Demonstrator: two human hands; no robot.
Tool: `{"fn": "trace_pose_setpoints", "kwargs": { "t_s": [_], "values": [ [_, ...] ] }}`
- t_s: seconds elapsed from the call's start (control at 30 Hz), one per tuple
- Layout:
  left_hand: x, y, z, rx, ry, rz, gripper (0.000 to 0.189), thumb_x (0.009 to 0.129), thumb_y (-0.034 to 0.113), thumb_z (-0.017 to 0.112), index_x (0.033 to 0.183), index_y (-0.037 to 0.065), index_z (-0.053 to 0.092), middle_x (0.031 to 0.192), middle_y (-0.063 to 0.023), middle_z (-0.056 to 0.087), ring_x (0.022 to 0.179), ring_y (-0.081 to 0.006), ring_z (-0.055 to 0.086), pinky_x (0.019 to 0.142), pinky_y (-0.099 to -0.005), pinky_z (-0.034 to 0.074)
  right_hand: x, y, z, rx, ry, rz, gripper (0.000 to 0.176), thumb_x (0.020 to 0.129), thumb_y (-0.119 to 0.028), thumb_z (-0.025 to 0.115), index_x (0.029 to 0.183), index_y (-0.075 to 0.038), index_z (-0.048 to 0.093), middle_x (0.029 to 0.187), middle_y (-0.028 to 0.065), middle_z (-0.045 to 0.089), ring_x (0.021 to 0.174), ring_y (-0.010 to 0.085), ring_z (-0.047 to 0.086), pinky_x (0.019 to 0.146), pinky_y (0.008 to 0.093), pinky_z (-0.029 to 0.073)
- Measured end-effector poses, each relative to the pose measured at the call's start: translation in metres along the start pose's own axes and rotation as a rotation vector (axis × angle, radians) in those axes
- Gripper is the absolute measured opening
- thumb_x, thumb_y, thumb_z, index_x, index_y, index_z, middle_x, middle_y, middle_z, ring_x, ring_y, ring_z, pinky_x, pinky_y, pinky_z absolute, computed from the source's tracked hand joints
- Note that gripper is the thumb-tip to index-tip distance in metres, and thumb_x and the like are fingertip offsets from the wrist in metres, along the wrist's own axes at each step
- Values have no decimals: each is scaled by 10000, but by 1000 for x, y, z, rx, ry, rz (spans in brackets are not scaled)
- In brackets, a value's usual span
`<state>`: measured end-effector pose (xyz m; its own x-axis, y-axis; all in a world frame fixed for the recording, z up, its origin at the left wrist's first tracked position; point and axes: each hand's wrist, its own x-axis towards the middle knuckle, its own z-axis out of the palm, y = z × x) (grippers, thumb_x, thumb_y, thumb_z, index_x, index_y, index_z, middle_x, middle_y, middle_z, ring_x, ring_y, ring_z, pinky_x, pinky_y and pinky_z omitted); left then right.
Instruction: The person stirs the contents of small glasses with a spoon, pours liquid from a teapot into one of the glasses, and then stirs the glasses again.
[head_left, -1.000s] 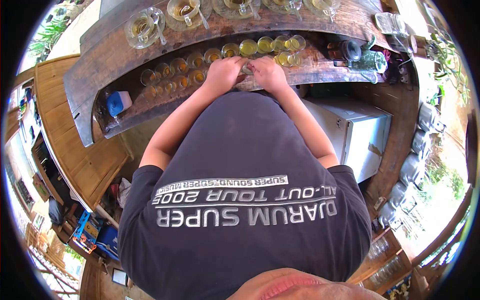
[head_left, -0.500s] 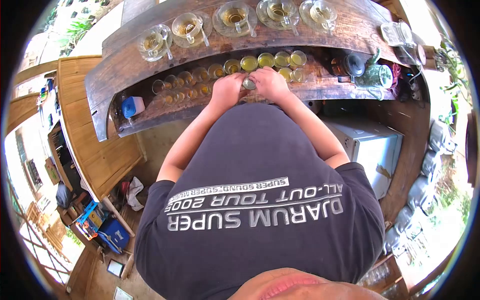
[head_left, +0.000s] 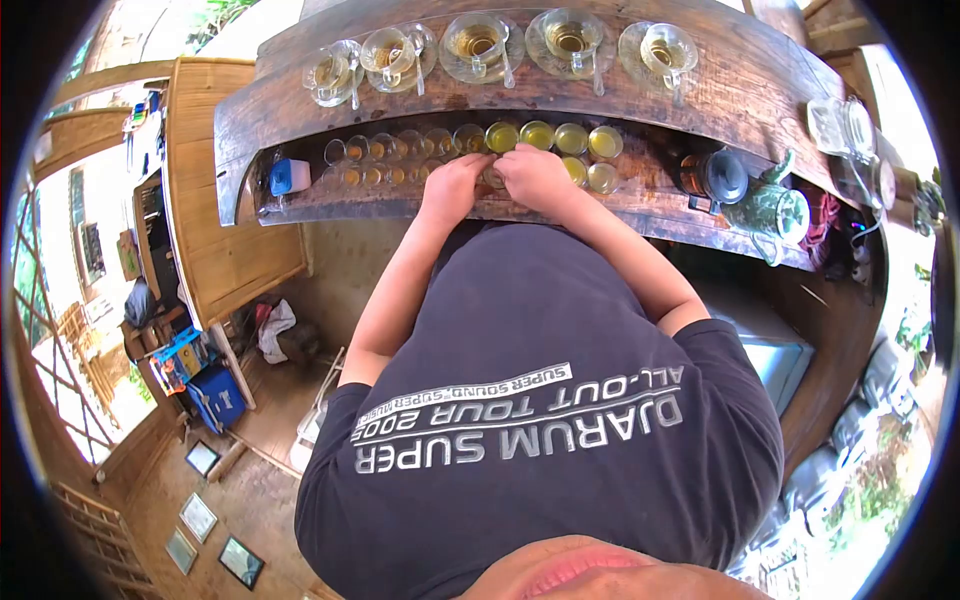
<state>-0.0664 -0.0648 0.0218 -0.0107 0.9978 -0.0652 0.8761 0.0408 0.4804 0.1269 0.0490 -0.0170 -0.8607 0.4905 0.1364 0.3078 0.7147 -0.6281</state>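
Note:
My left hand (head_left: 455, 187) and my right hand (head_left: 537, 179) meet at the front row on the wooden counter's lower shelf. Between their closed fingers is a small glass (head_left: 492, 178), mostly covered. Just behind my fingers stand small glasses of yellow-green liquid, among them one glass (head_left: 502, 138) beyond the right fingertips. To the left, two rows of small glasses (head_left: 408, 145) hold amber contents. More small glasses (head_left: 602, 179) stand right of my right hand.
On the upper counter (head_left: 560, 100), several glass cups (head_left: 476, 40) sit on saucers with spoons. A blue-and-white container (head_left: 290, 177) stands at the shelf's left end. A dark-lidded jar (head_left: 722, 177) and a green glass pitcher (head_left: 775, 213) are at the right.
The view has turned and shifted, so the counter appears moved and more of the floor shows at lower left. Both hands stay together at the small glass, which is now more covered.

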Motion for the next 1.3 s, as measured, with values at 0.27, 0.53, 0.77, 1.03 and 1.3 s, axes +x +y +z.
{"fn": "trace_pose_setpoints", "kwargs": {
  "t_s": [0.27,0.53,0.77,1.03,1.3],
  "values": [
    [-1,8,1,-4,-27,-95,583,880,239,923,1421,88,765,1423,-143,789,1269,-393,757,1012,-500,633,3,6,-2,58,-35,-62,124,966,-172,689,902,-116,779,935,50,784,990,314,749,848,474,639],
    [4,-12,0,25,-72,12,598,846,333,968,1364,90,793,1367,-129,816,1200,-382,791,997,-483,645,8,-9,-5,-31,-102,76,174,1010,-207,688,955,-108,820,994,75,811,1042,323,762,900,488,635],
    [8,-37,3,-68,-26,190,597,864,420,950,1345,98,806,1272,-145,830,1132,-392,796,931,-499,641,2,-26,12,19,130,217,176,1034,-223,693,990,-108,819,1022,90,813,1072,336,768,932,505,630],
    [17,-49,-12,-116,-128,244,592,866,474,931,1346,147,813,1209,-139,842,1079,-396,803,894,-512,638,0,-44,26,-34,269,292,146,1037,-203,690,1006,-110,798,1003,98,809,1005,365,756,913,503,616],
    [21,-59,-6,-155,-79,370,536,804,388,966,1217,93,796,1106,-147,832,1019,-398,802,841,-523,631,-3,-47,28,-85,320,340,144,1030,-222,724,980,-104,789,975,103,808,990,363,750,891,501,616]
  ]
}}
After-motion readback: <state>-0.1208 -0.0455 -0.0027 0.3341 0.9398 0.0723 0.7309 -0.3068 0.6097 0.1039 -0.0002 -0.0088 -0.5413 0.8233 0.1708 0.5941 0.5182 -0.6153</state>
